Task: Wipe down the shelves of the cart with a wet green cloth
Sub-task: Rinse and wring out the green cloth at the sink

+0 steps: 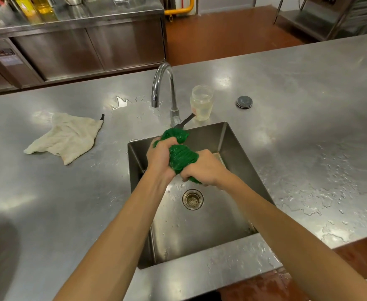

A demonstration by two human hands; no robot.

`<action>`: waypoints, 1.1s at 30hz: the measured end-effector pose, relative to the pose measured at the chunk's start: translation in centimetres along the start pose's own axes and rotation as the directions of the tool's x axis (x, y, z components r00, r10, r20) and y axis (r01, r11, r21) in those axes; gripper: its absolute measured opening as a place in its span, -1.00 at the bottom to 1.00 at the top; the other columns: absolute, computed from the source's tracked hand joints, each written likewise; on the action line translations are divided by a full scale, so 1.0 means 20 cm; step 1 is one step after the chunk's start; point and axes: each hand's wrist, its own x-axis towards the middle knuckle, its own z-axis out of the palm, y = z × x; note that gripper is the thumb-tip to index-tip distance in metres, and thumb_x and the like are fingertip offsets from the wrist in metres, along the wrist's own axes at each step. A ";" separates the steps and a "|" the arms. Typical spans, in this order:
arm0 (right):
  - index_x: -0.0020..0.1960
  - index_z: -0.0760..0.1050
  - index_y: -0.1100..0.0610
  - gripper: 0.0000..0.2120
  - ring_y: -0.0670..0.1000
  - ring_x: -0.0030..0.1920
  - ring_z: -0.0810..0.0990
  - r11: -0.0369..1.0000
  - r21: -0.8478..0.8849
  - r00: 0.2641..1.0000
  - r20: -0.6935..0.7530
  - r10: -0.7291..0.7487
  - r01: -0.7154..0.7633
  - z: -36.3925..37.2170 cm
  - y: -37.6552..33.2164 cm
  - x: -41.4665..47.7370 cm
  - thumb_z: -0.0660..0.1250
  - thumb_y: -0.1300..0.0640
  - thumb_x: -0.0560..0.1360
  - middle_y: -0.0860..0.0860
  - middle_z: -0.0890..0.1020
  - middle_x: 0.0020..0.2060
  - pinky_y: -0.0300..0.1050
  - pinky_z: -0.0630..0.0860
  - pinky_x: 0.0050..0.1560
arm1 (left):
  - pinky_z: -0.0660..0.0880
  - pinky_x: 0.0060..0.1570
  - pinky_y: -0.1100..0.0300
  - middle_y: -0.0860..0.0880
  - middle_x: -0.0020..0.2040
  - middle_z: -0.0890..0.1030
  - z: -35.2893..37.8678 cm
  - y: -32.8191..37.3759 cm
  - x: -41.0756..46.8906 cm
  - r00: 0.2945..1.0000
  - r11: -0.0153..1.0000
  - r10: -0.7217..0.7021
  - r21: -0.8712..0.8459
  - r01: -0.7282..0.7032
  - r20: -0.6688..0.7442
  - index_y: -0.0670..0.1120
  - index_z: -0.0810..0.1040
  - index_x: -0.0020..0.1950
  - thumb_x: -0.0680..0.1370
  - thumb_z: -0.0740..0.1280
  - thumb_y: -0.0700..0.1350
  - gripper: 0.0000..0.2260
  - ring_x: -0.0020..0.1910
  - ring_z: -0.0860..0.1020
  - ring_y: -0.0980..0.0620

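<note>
A wet green cloth [181,156] is bunched into a twisted roll above the steel sink [234,148]. My left hand [162,155] grips its far end, and my right hand [204,168] grips the near end. Both hands hold it over the basin, just behind the drain [192,199]. No water runs from the curved tap [163,83] behind the sink. No cart is in view.
A crumpled white rag [67,137] lies on the steel counter [308,127] to the left of the sink. A clear jar [201,102] and a round grey lid [244,102] stand behind the sink. Water is spattered over the counter at right. Steel cabinets [74,48] stand beyond.
</note>
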 end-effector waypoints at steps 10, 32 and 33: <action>-0.09 0.42 0.11 -0.71 -0.02 -0.39 0.50 0.977 0.183 0.992 0.074 0.102 -0.114 0.03 -0.01 0.00 0.48 0.19 0.27 0.00 0.54 -0.35 -0.17 0.41 -0.49 | 0.53 -0.32 0.12 -0.15 -0.24 0.51 0.03 0.02 0.04 0.984 0.998 -0.049 -0.035 0.044 -0.169 -0.22 0.54 0.04 0.40 0.29 -0.39 -0.76 -0.34 0.53 -0.07; 0.10 0.42 0.15 -0.65 0.15 -0.17 0.56 0.666 -0.745 0.783 -0.436 -0.443 -0.038 -0.05 0.07 -0.02 0.42 0.07 0.38 0.07 0.56 -0.08 -0.11 0.27 -0.32 | 0.65 0.03 -0.04 -0.22 0.11 0.67 0.15 -0.05 -0.08 0.996 0.983 -0.016 0.179 0.031 -0.084 -0.21 0.53 0.24 0.22 0.66 -0.21 -0.37 0.04 0.68 -0.13; 0.05 0.41 0.14 -0.68 0.15 -0.21 0.57 0.687 -0.726 0.786 -0.439 -0.434 -0.026 -0.05 0.07 -0.01 0.41 0.05 0.38 0.06 0.56 -0.13 -0.12 0.27 -0.32 | 0.66 0.02 -0.03 -0.22 0.10 0.67 0.15 -0.05 -0.08 0.996 0.978 0.024 0.209 -0.006 -0.084 -0.21 0.54 0.23 0.23 0.63 -0.25 -0.40 0.05 0.68 -0.14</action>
